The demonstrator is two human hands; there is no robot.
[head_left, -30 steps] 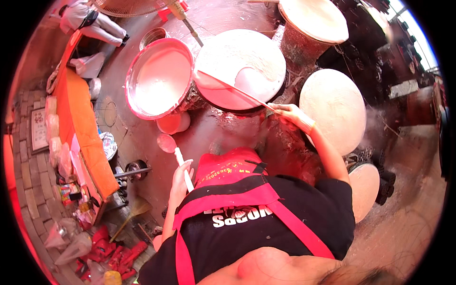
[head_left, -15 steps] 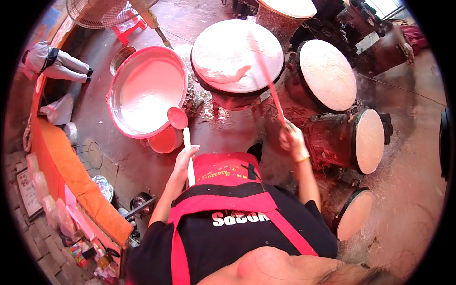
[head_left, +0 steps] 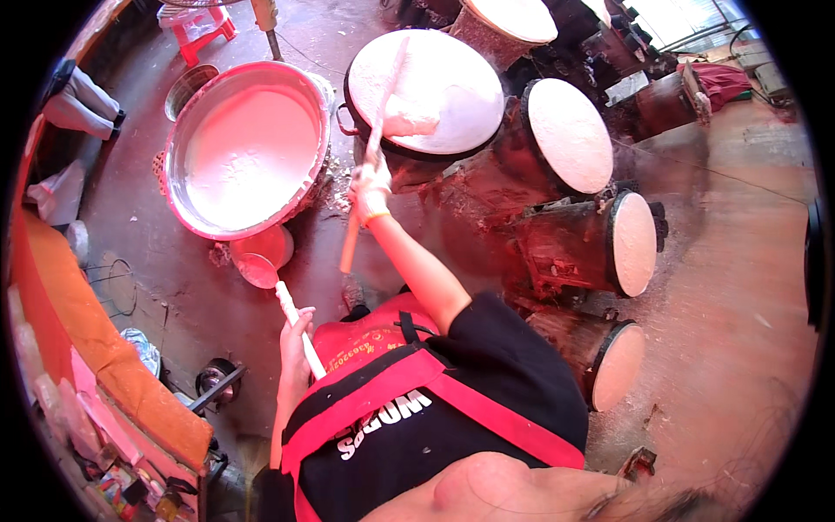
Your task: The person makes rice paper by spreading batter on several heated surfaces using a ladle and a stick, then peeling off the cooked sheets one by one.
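Observation:
My right hand (head_left: pixel 371 189) grips a long flat wooden spreading stick (head_left: pixel 389 97) near its lower part. The stick's far length lies over a round black-rimmed griddle (head_left: pixel 470 122), against a thick patch of pale batter (head_left: pixel 413 117). Some of the griddle surface right of that patch shows through thinly coated. Down by my apron, my left hand (head_left: pixel 298 329) is closed round the white-wrapped handle of a ladle (head_left: pixel 257 271). The ladle's bowl hangs by a small reddish bucket (head_left: pixel 271 244), below the large basin (head_left: pixel 193 225) of pale, pink-lit batter.
More batter-coated griddles (head_left: pixel 570 135) on dark drum stoves (head_left: pixel 565 244) curve along the right. An orange-covered ledge (head_left: pixel 113 322) runs down the left. At the upper left are a red stool (head_left: pixel 204 35) and a person (head_left: pixel 83 104).
My right hand with the stick has swung left across the griddle, moving the thick batter patch. My body has turned, and the left hand with the ladle has dropped away from the basin's rim.

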